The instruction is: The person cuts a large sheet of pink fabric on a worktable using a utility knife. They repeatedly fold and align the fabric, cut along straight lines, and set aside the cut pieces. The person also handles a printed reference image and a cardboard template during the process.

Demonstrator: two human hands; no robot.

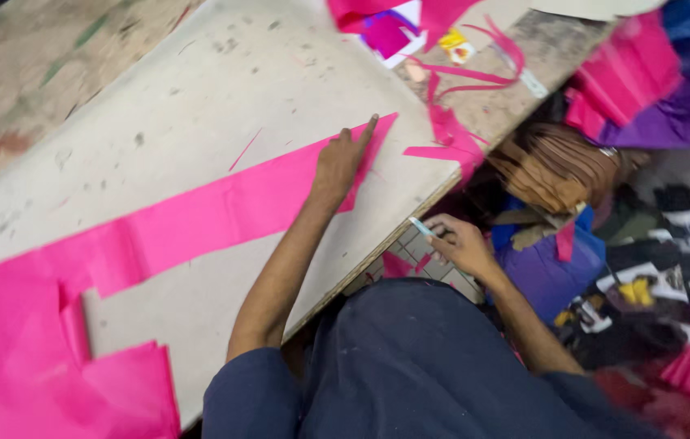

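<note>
- Head view: we see a long pink paper strip point(199, 211) lying flat across a pale board point(223, 73), running from the lower left up to a pointed end near the board's right edge.
- The strip is bright pink, thin and creased, and widens into loose folded pink sheets point(52, 382) at the lower left corner.
- Our left hand point(341, 162) rests on the pointed end of the strip, with the index finger stretched out along the paper and the other fingers curled; it presses the paper down rather than pinching it.
- Our right hand point(459, 244) sits off the board, below its right edge, with the fingers closed on a small pale blue tool point(422, 228); we cannot tell what kind of tool it is.
- Thin pink offcuts point(451, 134) lie on the board edge just beyond the strip's tip.
- A pile of pink and purple paper point(646, 89) sits at the upper right, well apart from the strip.
- A brown bundle point(552, 167) and mixed scraps point(654, 268) crowd the floor beside the right hand.
- Nothing lies on top of the strip except the left hand.
</note>
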